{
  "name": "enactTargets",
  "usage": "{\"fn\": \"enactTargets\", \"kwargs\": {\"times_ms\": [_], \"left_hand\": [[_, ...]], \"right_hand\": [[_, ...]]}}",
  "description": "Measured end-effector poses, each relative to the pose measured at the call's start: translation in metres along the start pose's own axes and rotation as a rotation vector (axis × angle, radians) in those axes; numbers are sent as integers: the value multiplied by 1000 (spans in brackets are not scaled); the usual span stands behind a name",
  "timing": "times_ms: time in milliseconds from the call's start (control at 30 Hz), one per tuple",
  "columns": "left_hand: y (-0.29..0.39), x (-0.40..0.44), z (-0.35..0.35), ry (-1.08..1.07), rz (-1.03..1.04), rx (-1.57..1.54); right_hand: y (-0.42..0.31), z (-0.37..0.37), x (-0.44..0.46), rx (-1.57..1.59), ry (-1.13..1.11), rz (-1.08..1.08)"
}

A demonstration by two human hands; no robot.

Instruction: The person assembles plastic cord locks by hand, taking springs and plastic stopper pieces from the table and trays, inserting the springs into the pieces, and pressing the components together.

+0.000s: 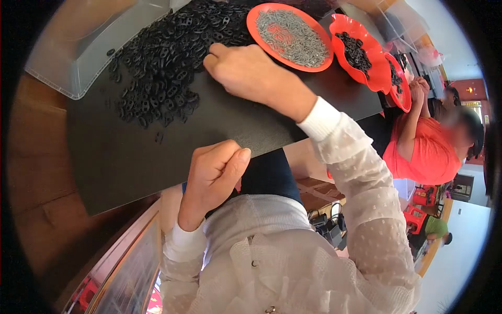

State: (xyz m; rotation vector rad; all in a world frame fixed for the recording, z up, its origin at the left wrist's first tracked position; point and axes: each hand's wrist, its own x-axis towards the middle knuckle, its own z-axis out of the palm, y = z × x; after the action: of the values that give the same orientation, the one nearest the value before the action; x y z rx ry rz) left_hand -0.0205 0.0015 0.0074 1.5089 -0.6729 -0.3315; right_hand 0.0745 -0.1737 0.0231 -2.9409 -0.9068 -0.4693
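Observation:
My right hand (238,70) is closed, its fingers curled at the edge of a big heap of small black plastic pieces with two holes (172,68). Whatever its fingertips may grip is hidden. My left hand (215,175) is closed too, held at the near table edge in front of my body, thumb pressed against the curled fingers. I cannot make out anything inside it. Just beyond my right wrist lies a red plate (253,23) full of small silver metal pins or screws (300,44).
The dark tabletop (141,162) runs under the heap. A clear plastic bin (78,73) stands at the left. On the right are a scalloped red bowl (374,49) and another red plate (405,102), both with black pieces. A co-worker in a red shirt (423,149) sits beyond them.

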Motion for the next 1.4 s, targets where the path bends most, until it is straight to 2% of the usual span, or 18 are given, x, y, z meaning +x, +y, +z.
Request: {"fn": "enactTargets", "kwargs": {"times_ms": [167,267,367,400,467,533,667,800,867,933,1000,1033,1133,1233,1333,1400], "left_hand": [[-2,2,0,0,1,-6],[-8,1,-3,5,-35,-43],[-3,3,-4,84,-138,-101],[-1,5,0,145,-174,-171],[3,9,8,259,-255,-308],[0,9,11,305,-217,-312],[1,5,14,422,-174,-375],[5,4,14,469,-165,-441],[9,2,13,491,-205,-447],[15,4,9,343,-184,-445],[15,5,3,229,-137,-473],[16,7,3,227,-135,-479],[20,13,9,251,-172,-429],[22,15,16,301,-273,-236],[18,15,16,196,-181,-102],[19,17,14,184,-211,-74]], "right_hand": [[-2,3,-4,-38,-18,-23],[-2,-5,-17,284,34,107],[-3,-12,-40,676,131,63],[-10,-22,-48,820,112,113],[-28,-28,-59,992,245,130],[-50,-30,-66,1249,217,268],[-56,-24,-70,850,448,133],[-55,-43,-78,729,370,93],[-54,-41,-78,840,367,95],[-52,-30,-75,990,409,86],[-49,-36,-79,1200,218,126],[-47,-41,-80,1302,118,141],[-44,-54,-83,1457,0,246],[-43,-52,-89,1338,88,307],[-42,-41,-93,1197,212,256],[-43,-33,-94,1143,249,225]]}}
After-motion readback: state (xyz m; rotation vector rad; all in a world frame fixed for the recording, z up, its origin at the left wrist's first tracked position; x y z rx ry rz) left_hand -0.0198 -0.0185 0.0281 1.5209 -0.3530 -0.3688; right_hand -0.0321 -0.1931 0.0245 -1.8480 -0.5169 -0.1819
